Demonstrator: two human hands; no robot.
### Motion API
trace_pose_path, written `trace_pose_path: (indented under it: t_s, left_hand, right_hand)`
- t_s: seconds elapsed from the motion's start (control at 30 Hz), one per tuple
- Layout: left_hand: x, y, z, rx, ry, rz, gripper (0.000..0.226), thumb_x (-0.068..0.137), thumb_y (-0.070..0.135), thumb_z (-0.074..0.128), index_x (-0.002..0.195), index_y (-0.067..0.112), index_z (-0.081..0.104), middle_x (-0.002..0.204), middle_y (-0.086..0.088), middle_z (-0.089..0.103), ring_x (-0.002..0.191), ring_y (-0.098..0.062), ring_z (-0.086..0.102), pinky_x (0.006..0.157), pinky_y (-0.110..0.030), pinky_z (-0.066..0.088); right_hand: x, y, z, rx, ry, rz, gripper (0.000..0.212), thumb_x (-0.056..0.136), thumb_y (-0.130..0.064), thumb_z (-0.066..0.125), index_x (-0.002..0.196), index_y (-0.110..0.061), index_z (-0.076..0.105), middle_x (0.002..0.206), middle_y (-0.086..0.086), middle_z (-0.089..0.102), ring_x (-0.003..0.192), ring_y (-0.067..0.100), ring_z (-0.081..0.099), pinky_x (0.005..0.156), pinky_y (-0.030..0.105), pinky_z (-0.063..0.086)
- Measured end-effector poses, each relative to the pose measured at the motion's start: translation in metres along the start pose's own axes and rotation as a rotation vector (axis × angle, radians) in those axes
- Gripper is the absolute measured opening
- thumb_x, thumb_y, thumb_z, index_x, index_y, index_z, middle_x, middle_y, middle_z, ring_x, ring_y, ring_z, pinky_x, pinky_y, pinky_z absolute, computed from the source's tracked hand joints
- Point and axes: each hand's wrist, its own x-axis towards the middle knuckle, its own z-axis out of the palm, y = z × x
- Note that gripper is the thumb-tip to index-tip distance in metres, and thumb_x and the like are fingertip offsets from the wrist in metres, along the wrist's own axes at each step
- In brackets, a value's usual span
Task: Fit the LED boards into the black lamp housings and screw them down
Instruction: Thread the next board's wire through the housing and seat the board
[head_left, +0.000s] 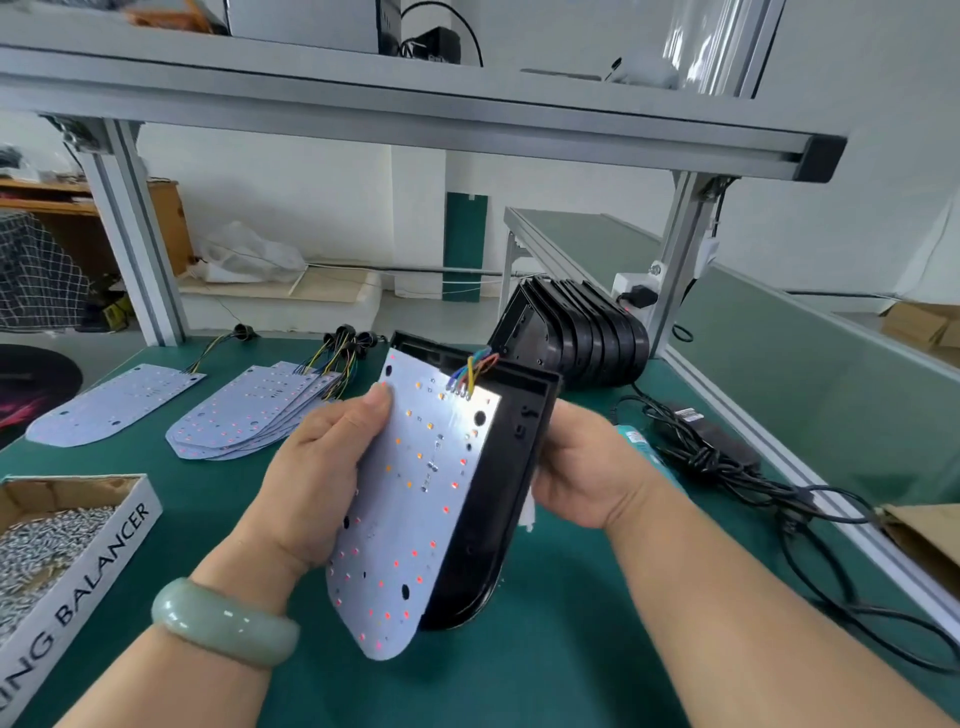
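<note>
My left hand (317, 467) pinches the LED board (415, 499) tilted so its edge drops into the black housing (498, 483) my right hand (582, 473) grips steady.

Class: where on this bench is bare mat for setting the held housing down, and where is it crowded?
Bare: green mat at the near edge, below the housing; also between screw box and board stack. Crowded: cables, right.
</note>
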Motion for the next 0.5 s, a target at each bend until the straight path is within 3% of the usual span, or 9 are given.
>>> trace_pose_path:
  t_s: [0.07,0.13,0.2,0.3,0.33,0.4,0.5]
  left_hand:
    - [0.0,0.001,-0.002,-0.014,0.04,-0.024,0.033,0.079,0.048,0.064,0.071,0.019,0.077,0.067,-0.001,0.073,0.052,-0.012,0.066,0.045,-0.02,0.049]
    - [0.001,0.0,-0.002,-0.044,0.088,-0.037,0.035,0.069,0.052,0.067,0.065,0.018,0.075,0.06,0.0,0.068,0.046,-0.012,0.059,0.043,-0.017,0.044]
    - [0.002,-0.001,0.0,-0.103,0.089,-0.047,0.034,0.07,0.049,0.068,0.065,0.016,0.074,0.061,-0.003,0.066,0.047,-0.014,0.057,0.046,-0.017,0.042]
    - [0.001,-0.003,0.006,-0.147,0.027,-0.035,0.036,0.076,0.043,0.056,0.061,0.016,0.075,0.054,0.001,0.066,0.041,-0.009,0.058,0.041,-0.012,0.041]
    - [0.001,-0.003,0.007,-0.146,0.025,-0.031,0.038,0.081,0.04,0.053,0.06,0.017,0.075,0.054,0.002,0.067,0.041,-0.008,0.059,0.04,-0.011,0.041]
    - [0.001,-0.005,0.006,-0.123,0.021,-0.008,0.045,0.09,0.035,0.048,0.059,0.018,0.076,0.055,0.003,0.068,0.042,-0.006,0.06,0.04,-0.011,0.042]
    - [0.002,-0.006,0.005,-0.084,0.003,0.02,0.042,0.079,0.048,0.052,0.067,0.016,0.077,0.065,-0.003,0.072,0.05,-0.01,0.066,0.045,-0.015,0.047]
  right_hand:
    - [0.006,0.008,0.006,0.012,0.061,-0.057,0.033,0.088,-0.01,0.057,0.12,-0.002,0.062,0.11,0.023,0.053,0.103,0.033,0.045,0.094,0.046,0.038]
    - [0.009,0.011,0.011,0.042,0.049,-0.069,0.039,0.088,-0.005,0.052,0.126,-0.003,0.057,0.115,0.022,0.055,0.104,0.033,0.048,0.091,0.045,0.042]
    - [0.009,0.017,0.014,-0.001,0.001,-0.031,0.028,0.08,-0.011,0.057,0.105,-0.006,0.068,0.101,0.018,0.064,0.086,0.027,0.062,0.078,0.037,0.053]
    - [0.007,0.029,0.018,-0.08,0.024,-0.033,0.011,0.083,-0.009,0.061,0.092,-0.009,0.068,0.091,0.014,0.065,0.075,0.022,0.062,0.073,0.033,0.053]
    - [0.007,0.031,0.018,-0.102,0.044,-0.057,0.016,0.089,-0.005,0.055,0.087,-0.012,0.07,0.088,0.011,0.066,0.074,0.02,0.062,0.071,0.032,0.053]
    - [0.003,0.03,0.02,-0.141,0.057,-0.067,0.048,0.096,0.001,0.044,0.067,-0.021,0.075,0.072,-0.002,0.07,0.064,0.009,0.064,0.064,0.024,0.054]
    - [-0.001,0.019,0.022,-0.362,0.105,-0.1,0.067,0.096,0.01,0.038,0.047,-0.025,0.067,0.049,-0.018,0.06,0.047,-0.009,0.051,0.051,0.014,0.046]
